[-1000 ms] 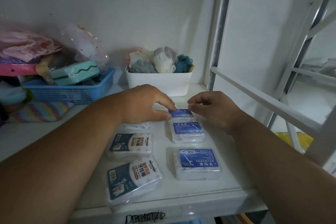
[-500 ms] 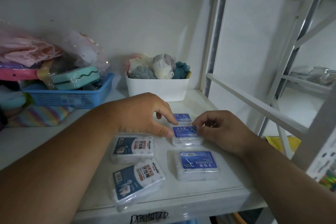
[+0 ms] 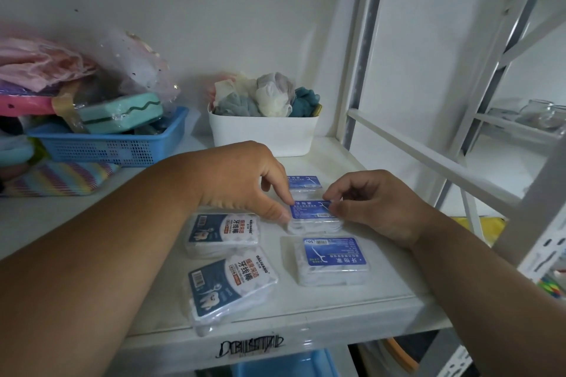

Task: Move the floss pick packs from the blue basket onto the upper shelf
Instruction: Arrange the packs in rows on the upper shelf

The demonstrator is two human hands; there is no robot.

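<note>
The fingers of the left hand are curled down, and its thumb and forefinger pinch the left edge of the middle blue floss pick pack. The fingers of the right hand are also curled, and they pinch the right edge of the same pack, so both hands hold it on the upper shelf.

In the head view, this pack lies in the right column, between the far blue pack behind it and the near blue pack in front of it. The left column has two packs with dark labels: one partly under the left wrist, and one near the front edge of the shelf, a little turned.

Behind the packs stands a white tub full of soft cloth-like things. At the left a blue basket holds a teal case in plastic wrap and other wrapped goods. A striped pouch lies in front of the basket. Below the shelf edge a blue rim shows.
</note>
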